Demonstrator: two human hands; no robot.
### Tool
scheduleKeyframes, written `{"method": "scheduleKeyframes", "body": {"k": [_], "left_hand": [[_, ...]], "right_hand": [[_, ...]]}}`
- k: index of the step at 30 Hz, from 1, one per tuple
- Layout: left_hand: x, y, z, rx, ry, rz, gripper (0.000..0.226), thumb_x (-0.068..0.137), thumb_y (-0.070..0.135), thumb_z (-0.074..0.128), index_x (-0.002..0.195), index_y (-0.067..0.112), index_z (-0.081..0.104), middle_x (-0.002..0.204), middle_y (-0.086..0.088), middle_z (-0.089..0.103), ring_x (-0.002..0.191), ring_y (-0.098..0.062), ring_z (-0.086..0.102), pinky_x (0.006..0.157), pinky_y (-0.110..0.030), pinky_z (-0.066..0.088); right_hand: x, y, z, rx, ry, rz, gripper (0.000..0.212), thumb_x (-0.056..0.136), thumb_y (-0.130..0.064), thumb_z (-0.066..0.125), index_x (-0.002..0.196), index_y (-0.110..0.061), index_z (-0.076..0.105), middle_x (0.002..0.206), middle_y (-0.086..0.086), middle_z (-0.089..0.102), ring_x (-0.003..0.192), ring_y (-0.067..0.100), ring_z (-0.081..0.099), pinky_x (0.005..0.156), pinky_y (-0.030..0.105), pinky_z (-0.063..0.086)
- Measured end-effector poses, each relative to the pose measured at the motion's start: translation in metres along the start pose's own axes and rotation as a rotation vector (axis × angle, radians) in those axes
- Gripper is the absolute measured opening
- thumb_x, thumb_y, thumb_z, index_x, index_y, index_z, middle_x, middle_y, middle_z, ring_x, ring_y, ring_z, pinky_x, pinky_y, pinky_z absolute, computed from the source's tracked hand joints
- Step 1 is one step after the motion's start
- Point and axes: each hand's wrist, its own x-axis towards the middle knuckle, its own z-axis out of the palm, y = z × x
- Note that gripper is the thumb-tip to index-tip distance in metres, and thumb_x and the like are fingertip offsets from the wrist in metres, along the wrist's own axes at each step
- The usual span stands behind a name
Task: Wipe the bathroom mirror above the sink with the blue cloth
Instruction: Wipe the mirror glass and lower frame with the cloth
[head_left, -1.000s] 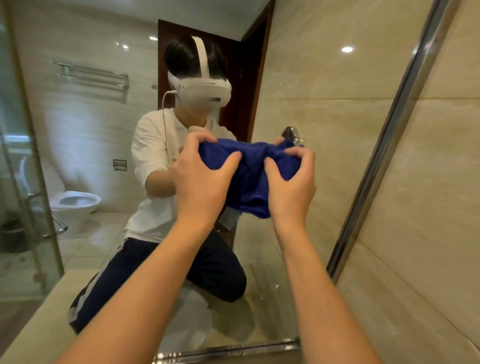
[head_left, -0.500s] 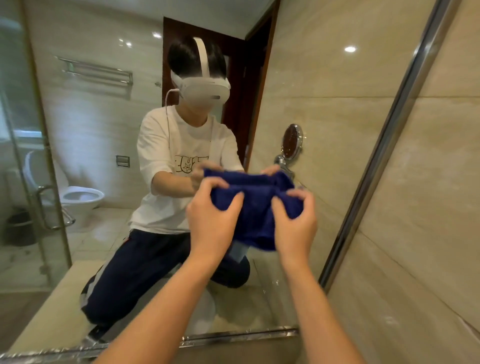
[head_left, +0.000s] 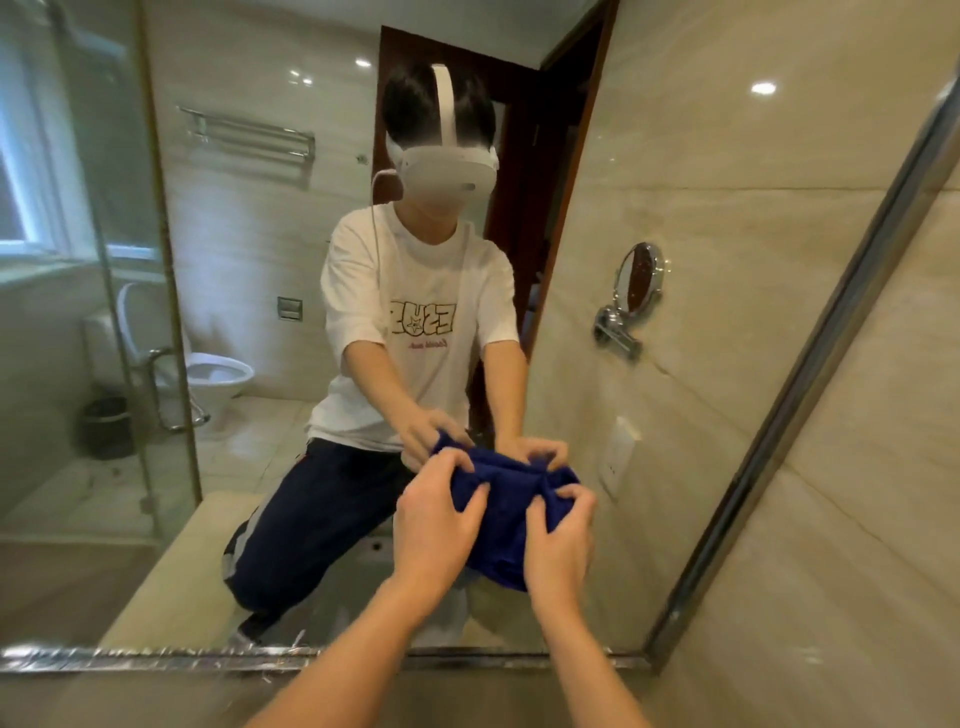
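The bunched blue cloth (head_left: 503, 525) is pressed flat against the bathroom mirror (head_left: 649, 171), low and right of centre. My left hand (head_left: 435, 525) grips its left side and my right hand (head_left: 560, 540) grips its right side, fingers spread over the fabric. The mirror shows a person in a white shirt and dark trousers kneeling on the counter, with both hands on the same cloth. The sink is not in view except as a pale reflection behind my arms.
The mirror's chrome frame (head_left: 810, 374) runs diagonally on the right, its bottom rail (head_left: 156, 657) close below my hands. A beige tiled wall (head_left: 857, 519) lies right of it. Reflected: a round shaving mirror (head_left: 636, 280), toilet (head_left: 215, 376), glass shower door.
Both hands have slid the cloth down the glass, from about head height in the reflection to near the mirror's bottom rail.
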Motion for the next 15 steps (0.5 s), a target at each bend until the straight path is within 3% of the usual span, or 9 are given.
{"method": "scheduleKeyframes", "body": {"k": [3,5,9,12,15], "left_hand": [[-0.013,-0.021,-0.011,-0.031,-0.038,-0.092,0.026,0.081,0.019,0.076,0.086,0.03,0.053,0.083,0.013,0.063,0.08,-0.004,0.061,0.072,-0.027,0.047],[0.001,-0.01,-0.028,-0.077,0.021,-0.079,0.023,0.081,0.019,0.076,0.087,0.028,0.056,0.083,0.013,0.064,0.082,0.001,0.06,0.076,-0.027,0.048],[0.063,0.043,-0.089,-0.229,0.238,0.027,0.022,0.083,0.018,0.075,0.09,0.028,0.057,0.088,0.017,0.061,0.087,0.008,0.056,0.078,-0.004,0.039],[0.109,0.072,-0.141,-0.231,0.39,0.147,0.023,0.081,0.019,0.076,0.092,0.025,0.057,0.091,0.019,0.061,0.087,0.011,0.056,0.079,-0.003,0.038],[0.136,0.072,-0.178,-0.224,0.426,0.193,0.024,0.082,0.016,0.074,0.093,0.021,0.054,0.097,0.014,0.067,0.088,0.012,0.057,0.083,-0.005,0.041]], "right_hand": [[-0.013,0.002,0.003,-0.019,-0.054,0.027,0.02,0.091,-0.017,0.062,0.099,-0.023,0.046,0.104,0.004,0.059,0.096,0.026,0.058,0.073,0.029,0.035],[-0.008,-0.022,0.004,0.032,-0.034,-0.02,0.019,0.089,-0.015,0.065,0.1,-0.021,0.051,0.103,0.003,0.06,0.095,0.025,0.059,0.074,0.03,0.039],[0.013,-0.127,0.008,0.207,0.046,-0.292,0.023,0.086,-0.015,0.069,0.1,-0.022,0.052,0.099,-0.006,0.06,0.092,0.013,0.057,0.082,0.027,0.044],[0.025,-0.211,0.015,0.281,0.049,-0.469,0.026,0.085,-0.017,0.069,0.103,-0.02,0.051,0.096,-0.017,0.056,0.089,0.001,0.053,0.079,0.014,0.041],[0.029,-0.249,0.04,0.273,0.018,-0.555,0.027,0.086,-0.021,0.067,0.104,-0.019,0.049,0.107,-0.014,0.062,0.095,0.006,0.058,0.083,0.019,0.044]]}}
